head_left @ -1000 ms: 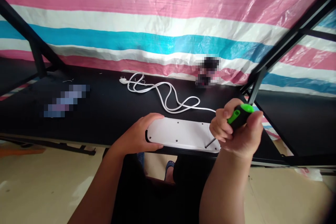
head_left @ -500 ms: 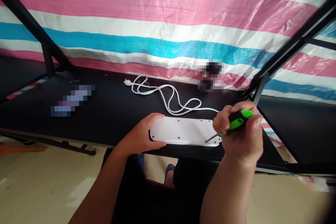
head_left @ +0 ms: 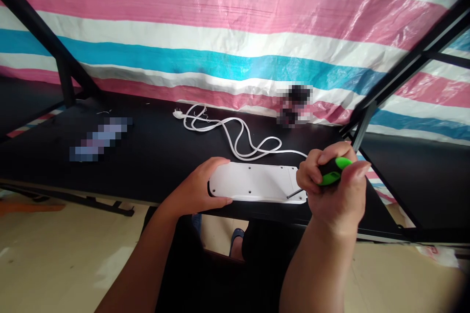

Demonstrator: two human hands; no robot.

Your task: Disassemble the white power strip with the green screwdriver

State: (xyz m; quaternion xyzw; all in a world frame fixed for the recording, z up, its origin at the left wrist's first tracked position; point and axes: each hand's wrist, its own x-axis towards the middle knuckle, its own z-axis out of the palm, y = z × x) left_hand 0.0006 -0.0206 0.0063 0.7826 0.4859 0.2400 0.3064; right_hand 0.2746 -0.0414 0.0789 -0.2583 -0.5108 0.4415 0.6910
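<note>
A white power strip [head_left: 266, 183] lies on the black table near its front edge, its flat side with several screw holes facing up. My left hand [head_left: 200, 186] grips its rounded left end, thumb along the near side and fingers along the far side. In my right hand [head_left: 334, 188] is a screwdriver [head_left: 332, 171] with a green and black handle, held in closed fingers. Its thin shaft slants down to the left, and the tip meets a spot near the strip's lower right. My right hand partly hides the strip's right end.
The strip's white cord [head_left: 238, 122] lies looped behind it, with a plug [head_left: 177, 114] at the far end. Two pixelated items are on the table, left and back right. A striped plastic sheet [head_left: 220, 10] hangs behind, between black metal frame bars [head_left: 40, 29].
My right hand has turned slightly on the screwdriver handle, and its thumb now sticks out further to the right. The tip stays at the same spot. My left hand and the power strip hold still.
</note>
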